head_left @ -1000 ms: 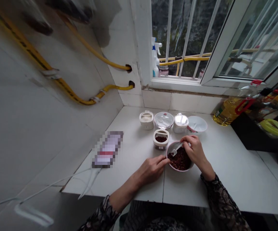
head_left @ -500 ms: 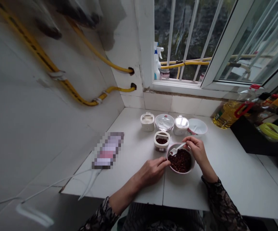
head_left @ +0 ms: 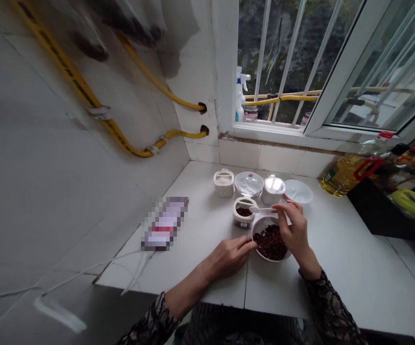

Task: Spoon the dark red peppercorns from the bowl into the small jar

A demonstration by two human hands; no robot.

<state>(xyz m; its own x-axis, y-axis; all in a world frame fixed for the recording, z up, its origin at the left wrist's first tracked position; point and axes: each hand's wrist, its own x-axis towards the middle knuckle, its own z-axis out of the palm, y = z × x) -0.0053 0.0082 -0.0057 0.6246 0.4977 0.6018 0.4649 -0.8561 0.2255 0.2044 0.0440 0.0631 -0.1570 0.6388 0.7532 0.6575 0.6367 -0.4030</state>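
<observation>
While the left hand (head_left: 231, 256) pinches the left rim of the white bowl (head_left: 267, 223) of dark red flakes (head_left: 271, 242) on the tabletop (head_left: 200, 230), the right hand (head_left: 295, 230) has a little white spoon (head_left: 264, 209) by the handle, between thumb and fingers. Spoon's scoop end is right at the mouth of the small open jar (head_left: 243, 222) just behind the bowl, can't tell if they're touching. Jar's got similar dark stuff inside, and a lidded white container (head_left: 224, 188) sits further back, left.
</observation>
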